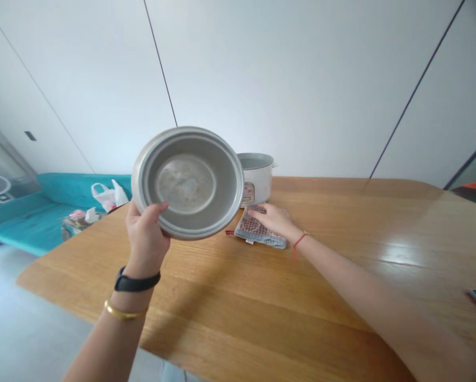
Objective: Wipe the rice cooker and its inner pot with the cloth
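The left hand (146, 239), thumb hooked over the rim and fingers hidden behind, grips a round grey aluminium pot (188, 183), tilted up so its inside faces the person. The flat, open right hand (272, 222) presses a folded red-checked cloth (257, 231) beside a white rice cooker (257, 178) on the far side of the light wooden table (301, 297).

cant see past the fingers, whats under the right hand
A folded red and grey checked cloth pad lies under the right hand, on a light brown wooden table. Whatever is beneath the pad is covered, so it cannot be seen.

The left hand (146, 233) is raised in a curled grip, the right hand (273, 221) lies flat, palm down
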{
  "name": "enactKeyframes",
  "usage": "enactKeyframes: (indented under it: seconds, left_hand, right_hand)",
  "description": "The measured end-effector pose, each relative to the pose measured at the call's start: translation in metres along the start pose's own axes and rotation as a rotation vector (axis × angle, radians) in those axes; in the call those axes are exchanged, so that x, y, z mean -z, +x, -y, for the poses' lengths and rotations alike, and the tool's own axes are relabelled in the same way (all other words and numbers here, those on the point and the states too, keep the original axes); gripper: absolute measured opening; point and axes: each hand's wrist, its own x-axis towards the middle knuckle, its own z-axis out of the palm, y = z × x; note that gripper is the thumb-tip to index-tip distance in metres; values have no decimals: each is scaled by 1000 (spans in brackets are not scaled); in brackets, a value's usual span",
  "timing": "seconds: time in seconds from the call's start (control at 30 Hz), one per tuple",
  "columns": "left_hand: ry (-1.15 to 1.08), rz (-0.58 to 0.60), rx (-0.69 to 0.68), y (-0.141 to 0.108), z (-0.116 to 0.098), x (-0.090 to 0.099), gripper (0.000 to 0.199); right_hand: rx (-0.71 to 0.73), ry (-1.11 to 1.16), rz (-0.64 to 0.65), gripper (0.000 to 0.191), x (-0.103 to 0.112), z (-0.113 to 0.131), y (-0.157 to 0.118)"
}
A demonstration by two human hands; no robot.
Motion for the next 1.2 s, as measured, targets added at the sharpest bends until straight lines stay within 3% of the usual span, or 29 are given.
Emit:
enactKeyframes:
  seconds: [0.1, 0.2, 0.27, 0.37, 0.47, 0.53, 0.67, 0.83, 0.93, 1.0, 1.1, 1.2]
  left_hand:
    - [42, -43, 72, -20, -1, 19, 33]
    - [83, -34, 121, -28, 6, 23, 30]
    - [95, -9, 150, -30, 11, 21, 29]
    - [112, 25, 194, -34, 17, 16, 29]
    - [101, 38, 208, -45, 22, 8, 27]
    - [84, 61, 217, -55, 26, 2, 27]
    - [19, 144, 248, -73, 33, -9, 29]
    - [-61, 192, 272, -83, 39, -22, 24]
    - [-70, 216, 271, -81, 42, -30, 18]
    - [-65, 236, 276, -80, 43, -33, 17]
    - [-47, 263, 294, -77, 42, -31, 17]
    - [-13, 273, 334, -74, 38, -24, 14]
  right_hand:
    - [-77, -367, 53, 75, -17, -10, -13]
    - [46, -409, 75, 44, -15, -15, -19]
    - [85, -349, 62, 35, -2, -17, -22]
    - [128, -238, -164, 43, 27, -11, -31]
    - [309, -277, -441, 48, 49, 12, -50]
    - [448, -402, -483, 45, 53, 31, -60]
    - [629, -673, -282, 42, 39, 54, -60]
    - [431, -737, 32, 26, 14, 60, -53]
    - [320, -429, 305, 36, -3, 67, -56]
    - [290, -105, 407, 41, -16, 72, -57]
    - [340, 276, 414, 46, -32, 75, -59]
    - [418, 367, 431, 53, -32, 72, -65]
